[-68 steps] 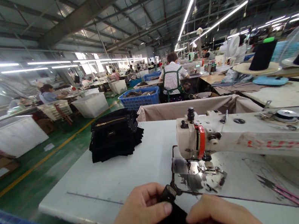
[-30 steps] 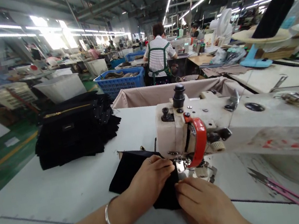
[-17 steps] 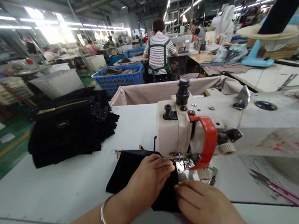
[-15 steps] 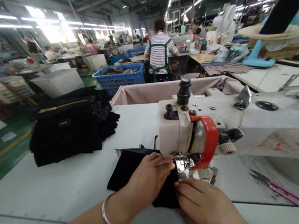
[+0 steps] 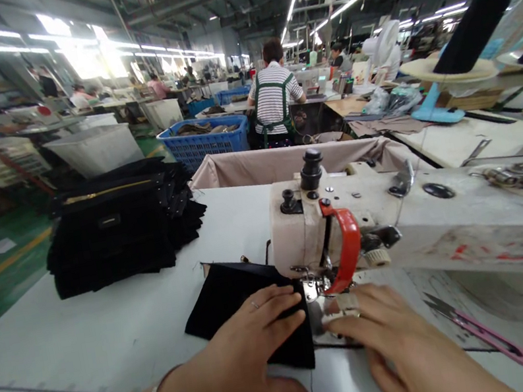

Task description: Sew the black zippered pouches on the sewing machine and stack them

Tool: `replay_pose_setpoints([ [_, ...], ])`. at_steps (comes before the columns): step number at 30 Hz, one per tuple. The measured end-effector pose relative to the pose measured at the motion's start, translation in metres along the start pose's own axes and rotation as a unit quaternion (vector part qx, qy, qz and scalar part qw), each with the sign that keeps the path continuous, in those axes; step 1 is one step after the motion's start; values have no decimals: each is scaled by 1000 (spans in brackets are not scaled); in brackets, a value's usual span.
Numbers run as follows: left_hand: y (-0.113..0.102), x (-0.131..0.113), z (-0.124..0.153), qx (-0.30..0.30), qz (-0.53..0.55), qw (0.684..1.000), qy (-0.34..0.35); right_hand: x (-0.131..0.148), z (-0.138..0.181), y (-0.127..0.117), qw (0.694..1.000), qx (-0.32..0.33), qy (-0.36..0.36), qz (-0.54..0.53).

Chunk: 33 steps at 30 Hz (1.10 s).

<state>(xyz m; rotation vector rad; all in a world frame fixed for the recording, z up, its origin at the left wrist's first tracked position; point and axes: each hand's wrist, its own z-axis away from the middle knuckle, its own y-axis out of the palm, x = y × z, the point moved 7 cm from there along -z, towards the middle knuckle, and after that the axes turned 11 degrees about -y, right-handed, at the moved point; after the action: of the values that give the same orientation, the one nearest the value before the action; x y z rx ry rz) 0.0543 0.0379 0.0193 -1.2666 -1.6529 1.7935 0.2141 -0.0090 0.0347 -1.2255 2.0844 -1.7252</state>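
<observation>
A folded piece of black fabric (image 5: 231,298) lies on the white table, its right edge beside the presser foot (image 5: 310,289) of the sewing machine (image 5: 342,196). My left hand (image 5: 247,352) rests on this fabric, fingers stretched out and thumb spread below its lower edge. Right of the fabric, my right hand (image 5: 391,341) hovers by the needle area, off the cloth. Its fingers are apart and slightly bent, with a pale band on one finger. I see nothing held in it. The red guard (image 5: 348,251) hides part of the needle mechanism.
A stack of black fabric pieces (image 5: 119,230) stands at the table's left. Pink-handled thread snips (image 5: 485,332) lie right of my right hand. Behind the machine is a cloth-lined bin (image 5: 255,160); farther back, a blue basket (image 5: 205,140) and a seated person (image 5: 275,96).
My right hand has let go of the fabric's edge and moved right, by the needle area. My left hand has slid down a little and spread its fingers flatter. The view has shifted slightly.
</observation>
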Motion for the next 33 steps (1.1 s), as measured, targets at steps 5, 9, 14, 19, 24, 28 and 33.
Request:
replay_pose_setpoints([
  [5, 5, -11, 16, -42, -30, 998, 36, -43, 9, 6, 994, 13, 109, -20],
  [9, -1, -10, 7, -83, 1, 996, 24, -43, -2, 16, 987, -97, 121, 49],
  [14, -21, -8, 2, -137, 65, 988, 24, 16, -12, 20, 992, -59, -112, -14],
  [19, 0, -22, 2, -58, -43, 993, 90, 32, -13, 19, 990, -34, -129, -48],
  [24, 21, -19, 4, -30, -88, 992, 89, 29, -11, 28, 986, -53, -153, -44],
  [28, 29, -14, 0, -18, -104, 990, 90, 27, -11, 28, 986, -69, -151, -30],
  [33, 28, -6, -10, -25, -92, 992, 79, 28, -16, 24, 987, -79, -137, -18],
])
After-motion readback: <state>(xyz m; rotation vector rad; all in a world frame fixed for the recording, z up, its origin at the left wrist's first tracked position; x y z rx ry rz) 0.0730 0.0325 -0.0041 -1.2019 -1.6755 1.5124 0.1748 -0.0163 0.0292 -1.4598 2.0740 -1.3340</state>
